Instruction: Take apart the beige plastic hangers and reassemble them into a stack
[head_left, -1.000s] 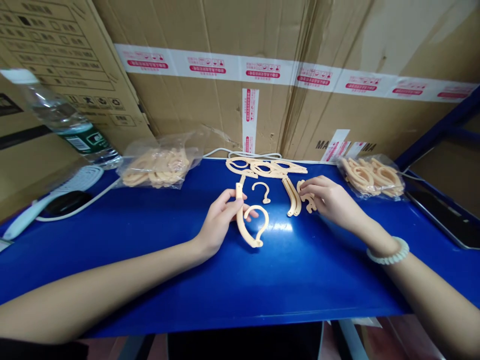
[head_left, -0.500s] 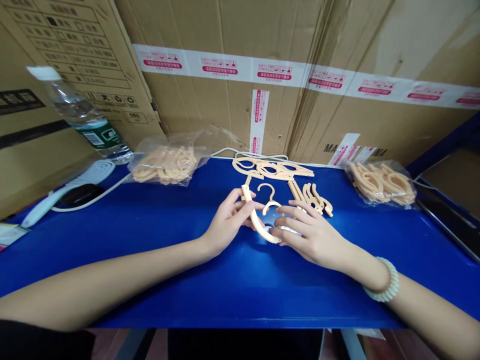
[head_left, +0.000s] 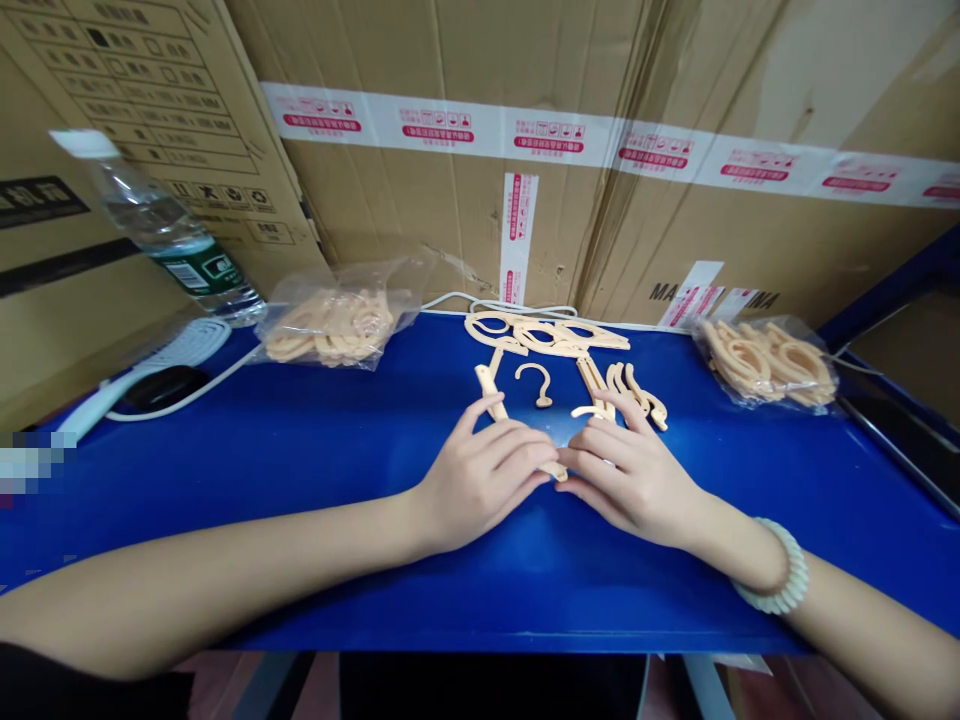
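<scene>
Backdrop: cardboard (head_left: pixel 420 210) spans the far side, crossed by white printed tape (head_left: pixel 495 130). Blue table (head_left: pixel 480 590) in front of it. At far left, water bottle (head_left: pixel 187 250); right of it, left bag (head_left: pixel 330 325) of pale pieces; right bag (head_left: pixel 765 365), similar contents, near the opposite side. Row of hanger pieces (head_left: pixel 547 335) lies flat along the back, between the bags.

Left hand (head_left: pixel 487 475): closed on the curved arm (head_left: pixel 487 383), covering its middle. Right hand (head_left: pixel 626 470): fingertips drawn together on the held hook (head_left: pixel 587 411), at the arm's near end; exact contact hidden.

Curved arm: located centrally, over the table's middle. Long axis diagonal, from far left to near right. One end points away from the person and slightly left, clear of the index finger; the other points toward the person and right, emerging between the two hands.

Held hook: mostly covered; visible arc bulges toward the cardboard. Beyond the hands, loose hook (head_left: pixel 548 384) lies with its curve away from the person, mouth facing left, base toward the person.
</scene>
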